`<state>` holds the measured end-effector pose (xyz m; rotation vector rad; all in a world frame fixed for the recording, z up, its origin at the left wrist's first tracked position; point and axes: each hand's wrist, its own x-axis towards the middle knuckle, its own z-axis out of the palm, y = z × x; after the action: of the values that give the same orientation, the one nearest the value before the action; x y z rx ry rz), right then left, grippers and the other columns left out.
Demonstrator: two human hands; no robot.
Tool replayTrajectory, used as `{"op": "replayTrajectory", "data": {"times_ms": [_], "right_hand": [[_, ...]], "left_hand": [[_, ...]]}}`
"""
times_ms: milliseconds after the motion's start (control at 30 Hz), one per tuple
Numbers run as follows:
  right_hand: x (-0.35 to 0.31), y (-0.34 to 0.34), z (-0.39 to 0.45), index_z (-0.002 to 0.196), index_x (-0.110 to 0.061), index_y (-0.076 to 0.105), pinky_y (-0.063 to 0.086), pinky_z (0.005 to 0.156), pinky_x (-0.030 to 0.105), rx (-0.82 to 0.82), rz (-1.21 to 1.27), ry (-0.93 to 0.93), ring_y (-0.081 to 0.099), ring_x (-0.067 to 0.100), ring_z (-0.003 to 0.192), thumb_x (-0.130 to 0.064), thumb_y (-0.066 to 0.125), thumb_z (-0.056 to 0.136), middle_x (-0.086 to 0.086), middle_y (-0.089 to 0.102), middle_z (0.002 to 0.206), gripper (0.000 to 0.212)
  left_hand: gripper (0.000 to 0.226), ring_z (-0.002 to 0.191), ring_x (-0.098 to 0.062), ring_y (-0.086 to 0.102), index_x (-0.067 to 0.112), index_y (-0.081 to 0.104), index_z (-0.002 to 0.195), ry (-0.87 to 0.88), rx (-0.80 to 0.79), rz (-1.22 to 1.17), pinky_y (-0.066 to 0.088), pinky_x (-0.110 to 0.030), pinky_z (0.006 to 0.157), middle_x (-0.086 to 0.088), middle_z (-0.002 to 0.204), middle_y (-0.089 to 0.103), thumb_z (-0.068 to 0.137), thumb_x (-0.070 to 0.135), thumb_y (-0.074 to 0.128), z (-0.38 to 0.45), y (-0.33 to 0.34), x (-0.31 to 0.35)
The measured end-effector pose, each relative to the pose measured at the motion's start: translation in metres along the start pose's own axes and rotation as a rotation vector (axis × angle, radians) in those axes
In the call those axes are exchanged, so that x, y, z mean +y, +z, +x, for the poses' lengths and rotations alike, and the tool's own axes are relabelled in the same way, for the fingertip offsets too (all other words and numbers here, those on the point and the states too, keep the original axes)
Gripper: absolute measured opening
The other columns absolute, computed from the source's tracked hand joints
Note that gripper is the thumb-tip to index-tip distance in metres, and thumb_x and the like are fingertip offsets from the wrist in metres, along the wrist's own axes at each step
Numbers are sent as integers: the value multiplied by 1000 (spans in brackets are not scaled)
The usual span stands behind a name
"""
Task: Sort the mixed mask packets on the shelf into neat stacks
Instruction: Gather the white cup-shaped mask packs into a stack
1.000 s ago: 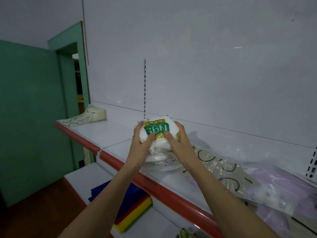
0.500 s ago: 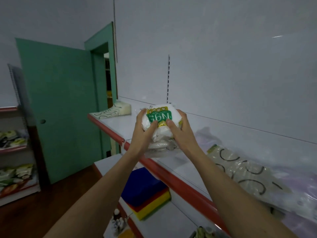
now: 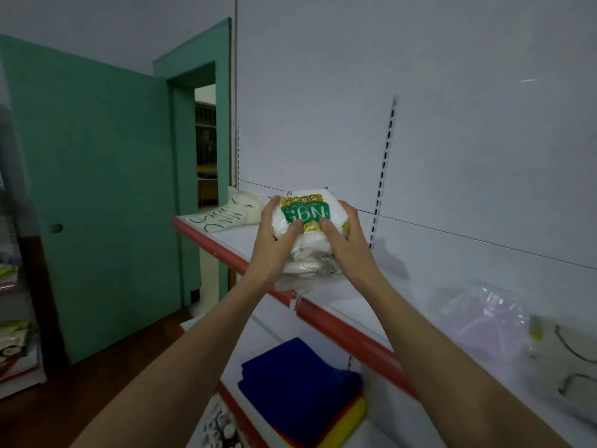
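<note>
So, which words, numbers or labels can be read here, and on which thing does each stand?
"N95": upside down on the green label of the white mask packet bundle, held by the left hand and right hand.
Small print above it: too small to read.
Flat clear packets at the shelf end: only black loops, no text.

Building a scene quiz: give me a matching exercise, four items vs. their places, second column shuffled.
Column 1:
1. N95 packet stack
2. black-loop packets
3. blue cloth pile
4. purple packet

Column 2:
A. lower shelf
B. top shelf, far left end
C. top shelf, right of the arms
D. gripped between left hand and right hand

Pairs: 1-D, 2-B, 3-A, 4-C
</note>
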<state>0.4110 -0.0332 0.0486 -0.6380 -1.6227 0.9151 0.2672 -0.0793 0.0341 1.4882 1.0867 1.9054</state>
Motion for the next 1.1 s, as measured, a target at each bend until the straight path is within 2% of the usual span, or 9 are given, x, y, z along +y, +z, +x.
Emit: {"op": "replayTrajectory", "data": {"times_ms": [133,233,333,433,500,600,767,933,1100], "right_hand": [[10,48,43,131,-35,46,58,89,41,18,-3,18,68,17,104,-38,60,95,4,62,124,39],[21,70,68,130,-36,46,57,90,41,39,-23,82,69,15,100,-41,57,96,-1,66,117,36],[43,87,96,129,-34,47,58,87,39,94,-47,146,69,14,97,-44,56,96,-2,68,112,36],[62,100,126,128,-32,46,58,85,36,127,-66,179,69,14,98,-44,56,96,-2,67,113,35],[77,110,149,127,-34,46,58,87,37,158,-84,179,68,14,98,-44,57,95,-3,67,112,35],[100,126,186,129,-34,45,59,84,35,197,-117,183,68,14,97,-43,57,95,-3,65,112,36],[138,154,229,127,-32,46,60,79,32,289,-55,219,69,14,96,-38,56,97,-1,66,112,32],[168,173,259,119,-35,47,60,84,39,377,-90,220,69,17,97,-36,57,98,0,67,111,23],[195,193,281,124,-37,44,60,82,40,537,-224,214,68,16,96,-41,56,95,-1,65,112,32]], "left_hand": [[52,116,-12,63,40,32,145,-36,0,-16,54,-29,96,-1,136,58,101,29,57,51,-47,-18],[52,118,-12,61,40,33,144,-96,-27,-8,49,-31,102,0,137,57,99,36,57,83,-68,-35],[50,110,-6,59,37,32,146,-164,-95,12,45,-20,89,5,128,59,101,36,54,121,-84,-59],[48,96,10,50,38,32,145,-212,-140,17,38,-11,76,16,112,55,101,37,51,156,-94,-85],[47,103,4,54,42,33,143,-219,-155,15,43,-17,85,9,123,56,101,40,52,181,-101,-105],[44,115,-13,60,45,35,139,-224,-163,7,46,-36,106,0,131,60,100,41,54,221,-113,-135],[54,117,-11,54,37,29,150,-202,-272,70,42,-26,100,7,134,52,101,40,52,281,-131,-166],[53,125,-13,50,40,30,148,-203,-344,67,38,-31,109,7,141,48,100,45,51,320,-140,-211],[74,124,-18,55,52,27,146,-184,-447,159,43,-43,110,2,146,48,79,73,49,361,-151,-244]]}}
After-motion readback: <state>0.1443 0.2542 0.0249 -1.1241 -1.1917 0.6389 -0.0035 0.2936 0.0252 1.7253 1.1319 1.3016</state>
